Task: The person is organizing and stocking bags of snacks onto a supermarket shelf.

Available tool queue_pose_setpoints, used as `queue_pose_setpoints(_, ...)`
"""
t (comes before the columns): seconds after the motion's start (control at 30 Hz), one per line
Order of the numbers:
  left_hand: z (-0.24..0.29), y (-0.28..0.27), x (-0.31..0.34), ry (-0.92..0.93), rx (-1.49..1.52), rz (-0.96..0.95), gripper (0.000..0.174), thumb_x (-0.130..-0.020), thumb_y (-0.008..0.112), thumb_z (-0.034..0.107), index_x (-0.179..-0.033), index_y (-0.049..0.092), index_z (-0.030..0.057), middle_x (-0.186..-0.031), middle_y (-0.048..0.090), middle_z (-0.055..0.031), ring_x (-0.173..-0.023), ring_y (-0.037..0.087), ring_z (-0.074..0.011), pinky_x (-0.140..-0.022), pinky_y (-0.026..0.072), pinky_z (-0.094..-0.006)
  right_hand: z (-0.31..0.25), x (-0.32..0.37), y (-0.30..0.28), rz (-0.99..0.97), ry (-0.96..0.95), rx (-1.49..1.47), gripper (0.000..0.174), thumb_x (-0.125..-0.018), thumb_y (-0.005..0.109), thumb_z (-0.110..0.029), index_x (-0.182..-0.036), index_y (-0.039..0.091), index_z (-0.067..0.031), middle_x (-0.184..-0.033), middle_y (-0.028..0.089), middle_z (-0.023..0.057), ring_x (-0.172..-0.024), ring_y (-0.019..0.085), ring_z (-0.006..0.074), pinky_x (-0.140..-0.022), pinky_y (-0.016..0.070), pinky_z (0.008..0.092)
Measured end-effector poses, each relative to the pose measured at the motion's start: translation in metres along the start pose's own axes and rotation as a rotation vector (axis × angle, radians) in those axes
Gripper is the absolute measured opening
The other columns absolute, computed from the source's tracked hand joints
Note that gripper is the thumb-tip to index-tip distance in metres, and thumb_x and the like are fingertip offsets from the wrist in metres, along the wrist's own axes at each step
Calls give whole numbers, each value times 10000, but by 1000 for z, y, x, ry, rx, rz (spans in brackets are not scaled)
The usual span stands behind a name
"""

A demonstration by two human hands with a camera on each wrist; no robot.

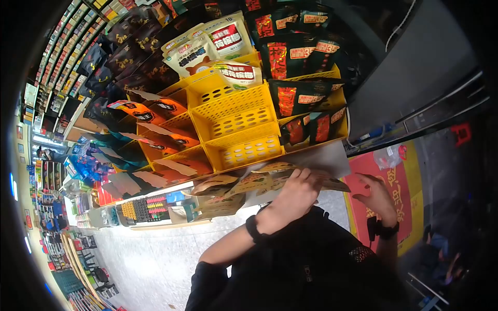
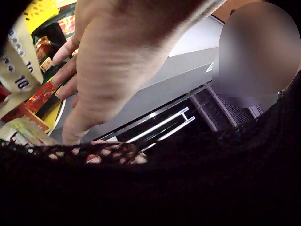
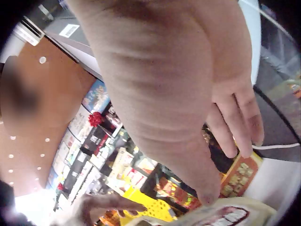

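Note:
In the head view, my left hand (image 1: 298, 193) reaches over a row of tan snack bags (image 1: 257, 181) at the front of the display, its fingers bent down at the bag tops. The left wrist view has its fingers and thumb spread apart, beside tan bags (image 2: 21, 70) printed with "10". My right hand (image 1: 377, 202) hovers off the row's right end, thumb apart from the fingers. From the right wrist view, the right fingers (image 3: 229, 117) extend loosely and the thumb lies close to a tan bag (image 3: 230, 214) with a red label.
Behind the row stand yellow perforated baskets (image 1: 238, 122) with cream bags (image 1: 228, 39), dark green bags (image 1: 298, 96) and orange bags (image 1: 161, 106). A grey panel (image 1: 373, 98) rises on the right. A red and yellow mat (image 1: 376, 171) covers the floor below.

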State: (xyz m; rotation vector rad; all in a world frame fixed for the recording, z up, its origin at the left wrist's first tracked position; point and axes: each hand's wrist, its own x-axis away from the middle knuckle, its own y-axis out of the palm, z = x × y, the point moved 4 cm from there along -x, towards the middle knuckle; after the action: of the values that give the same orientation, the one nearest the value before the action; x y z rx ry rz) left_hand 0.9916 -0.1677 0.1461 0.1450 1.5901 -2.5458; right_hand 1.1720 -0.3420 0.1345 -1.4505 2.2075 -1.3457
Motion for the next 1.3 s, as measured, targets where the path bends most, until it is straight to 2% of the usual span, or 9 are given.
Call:
queue_pose_setpoints(0.17,-12,43,-14,69,-318,-203,324,-698,706,168,-1000,716,50,-1044,646,-66,-1011,549,-214,-869,410,-330,52,-15,67,71,-120,-205,569,-728,829,-69,-1261,631,-54,-1242,654,147,-1044,675,294,-827,564,368)
queue_pose_setpoints(0.23,-8,42,-16,91,-400,-212,286,-697,694,166,-964,719,64,-1001,653,-52,-1004,553,-207,-867,406,-331,49,-13,81,218,-273,-196,423,-782,792,-81,-1189,679,-45,-1163,693,155,-1016,695,286,-826,569,349)
queue_pose_setpoints(0.33,-8,43,-18,111,-460,-238,208,-698,669,165,-885,716,85,-927,659,-28,-984,559,-196,-861,401,-332,43,-13,91,302,-218,-329,205,-852,718,-53,-1055,735,-29,-1061,725,157,-957,718,274,-809,570,346)
queue_pose_setpoints(0.4,-8,37,-18,126,-406,-236,127,-701,654,163,-800,699,96,-867,652,-13,-965,562,-188,-837,404,-319,42,-13,93,318,-207,-311,195,-857,710,-45,-1050,735,-26,-1044,729,157,-948,721,274,-805,569,344)
queue_pose_setpoints(0.77,-7,28,-15,104,-484,-159,123,-732,636,164,-818,692,95,-838,641,-14,-936,562,-179,-832,399,-302,41,-4,74,441,-178,-150,160,-841,698,-29,-997,728,-3,-940,723,177,-869,718,309,-778,564,370)
queue_pose_setpoints(0.83,1,6,-15,139,-331,92,171,-757,616,165,-887,685,79,-845,633,-23,-925,566,-177,-844,399,-305,23,1,47,481,-242,-148,155,-832,692,-17,-982,727,-6,-922,720,175,-854,716,303,-769,561,370)
queue_pose_setpoints(1.03,20,-125,-10,200,-270,195,232,-761,614,116,-975,665,42,-898,641,-52,-884,600,-193,-794,449,-311,-56,23,-35,647,-328,-207,141,-826,668,46,-953,718,11,-876,723,148,-791,708,260,-719,543,328)
queue_pose_setpoints(1.1,12,-165,-3,208,-252,244,227,-739,624,83,-955,665,27,-893,648,-81,-863,626,-228,-775,484,-352,-91,16,-53,646,-489,-189,105,-824,699,39,-925,716,14,-846,722,132,-758,701,225,-680,529,296)
queue_pose_setpoints(1.3,-55,-289,10,33,-494,360,101,-824,649,67,-890,692,5,-863,663,-136,-794,641,-338,-725,522,-421,-219,-96,-53,559,-682,-262,151,-856,743,-111,-806,669,11,-677,640,140,-578,642,232,-547,476,327)
